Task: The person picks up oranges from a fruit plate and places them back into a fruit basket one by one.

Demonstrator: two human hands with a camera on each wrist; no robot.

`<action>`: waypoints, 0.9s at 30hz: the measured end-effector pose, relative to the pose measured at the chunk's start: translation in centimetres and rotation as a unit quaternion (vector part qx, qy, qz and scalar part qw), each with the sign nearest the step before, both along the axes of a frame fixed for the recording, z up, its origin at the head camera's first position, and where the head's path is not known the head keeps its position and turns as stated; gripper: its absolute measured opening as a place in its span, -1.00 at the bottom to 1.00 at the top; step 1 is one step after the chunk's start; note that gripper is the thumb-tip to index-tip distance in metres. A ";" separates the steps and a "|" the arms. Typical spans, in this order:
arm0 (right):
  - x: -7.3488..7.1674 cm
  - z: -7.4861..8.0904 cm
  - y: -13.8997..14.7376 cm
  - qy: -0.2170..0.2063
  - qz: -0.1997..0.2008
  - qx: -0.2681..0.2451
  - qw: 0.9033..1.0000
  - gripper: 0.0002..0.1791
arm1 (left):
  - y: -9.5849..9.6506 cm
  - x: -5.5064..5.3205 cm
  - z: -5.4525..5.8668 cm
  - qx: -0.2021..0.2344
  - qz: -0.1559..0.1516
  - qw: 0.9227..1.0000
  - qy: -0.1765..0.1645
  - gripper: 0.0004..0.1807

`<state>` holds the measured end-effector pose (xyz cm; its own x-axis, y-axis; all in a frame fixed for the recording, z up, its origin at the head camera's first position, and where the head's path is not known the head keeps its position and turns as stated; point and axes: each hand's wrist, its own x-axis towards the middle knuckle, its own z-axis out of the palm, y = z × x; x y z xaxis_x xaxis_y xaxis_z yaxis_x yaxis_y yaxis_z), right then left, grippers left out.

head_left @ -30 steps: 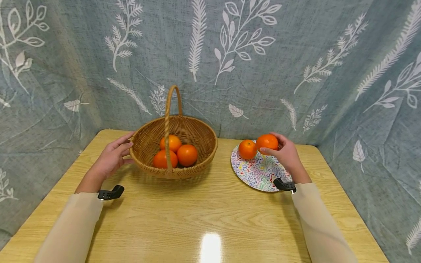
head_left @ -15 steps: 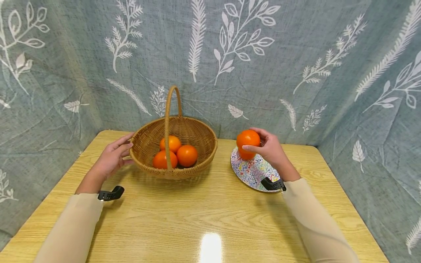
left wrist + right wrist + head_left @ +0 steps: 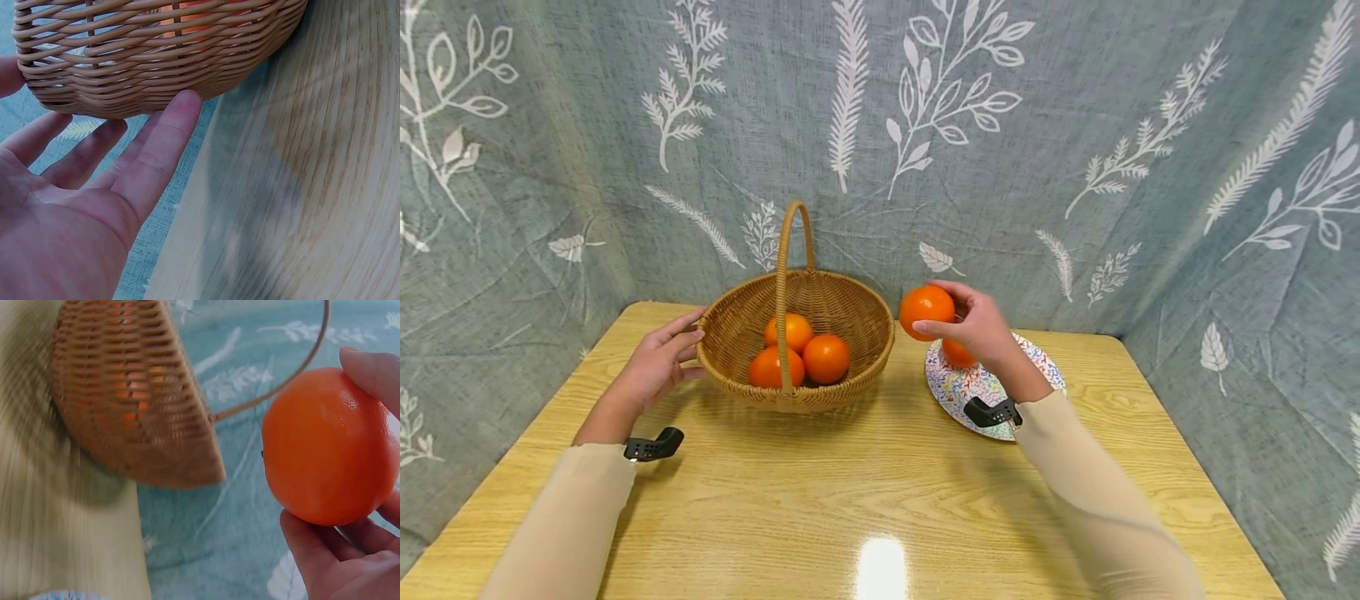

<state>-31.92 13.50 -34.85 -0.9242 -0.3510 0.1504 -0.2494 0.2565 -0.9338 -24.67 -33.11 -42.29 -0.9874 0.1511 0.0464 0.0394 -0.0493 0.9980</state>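
Observation:
My right hand (image 3: 977,325) grips a glossy orange (image 3: 927,310) between thumb and fingers, raised above the table near the plate's left side. In the right wrist view the held orange (image 3: 328,447) shows a small dark spot on its edge. Behind the hand, partly hidden, another orange (image 3: 958,354) lies on the round plate (image 3: 958,400) with colourful squiggles. My left hand (image 3: 655,362) touches the outer left side of a wicker basket (image 3: 850,308) with extended fingers; the fingertips meet the weave (image 3: 144,81) in the left wrist view. Three oranges (image 3: 827,358) lie inside the basket.
The basket's tall arched handle (image 3: 784,275) rises across its middle. A blue-grey curtain (image 3: 745,125) with white leaf prints hangs behind and beside the wooden table (image 3: 760,508). Each wrist wears a black camera mount (image 3: 655,444).
My right hand has carried the held orange left and slightly upward, from over the plate, past the other orange, towards the basket. The left hand stays at the basket's side.

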 end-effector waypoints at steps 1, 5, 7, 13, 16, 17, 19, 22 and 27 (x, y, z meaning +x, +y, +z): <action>0.0 0.1 -0.4 0.004 0.001 0.004 1.000 -0.23 | 0.0 0.0 0.0 -0.001 0.000 1.000 -0.001 -0.23; -0.2 0.5 -2.1 0.013 0.015 -0.002 1.000 -0.24 | 0.0 0.0 0.0 -0.003 0.000 1.000 -0.002 -0.23; -0.2 0.7 -3.0 0.014 0.021 -0.016 1.000 -0.25 | -0.1 0.0 0.0 0.000 0.000 1.000 0.000 -0.23; -0.7 0.7 -5.5 -0.005 0.035 -0.048 0.998 -0.27 | 0.0 0.1 0.0 0.004 -0.002 1.000 -0.001 -0.23; -1.0 0.6 -6.7 -0.006 0.037 -0.044 0.998 -0.29 | 0.1 0.2 -0.1 0.004 -0.004 1.000 0.001 -0.23; -1.1 0.6 -7.2 -0.007 0.038 -0.043 0.998 -0.30 | 0.1 0.2 -0.1 0.004 -0.005 1.000 0.002 -0.23; -1.4 0.6 -8.0 -0.011 0.040 -0.041 0.998 -0.30 | 0.1 0.2 0.0 0.005 -0.006 1.000 0.004 -0.23; -1.8 0.4 -9.2 -0.020 0.044 -0.037 0.998 -0.29 | 0.1 0.3 0.0 0.005 -0.008 1.000 0.005 -0.23; -2.7 0.2 -10.9 -0.021 0.045 -0.012 0.999 -0.30 | 0.0 0.2 0.1 0.003 -0.008 1.000 0.003 -0.22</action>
<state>-34.63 2.62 -34.64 -0.8945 -0.4304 0.1206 -0.2302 0.2123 -0.9497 -24.49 -33.06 -42.23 -0.9847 0.1661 0.0534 0.0446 -0.0567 0.9974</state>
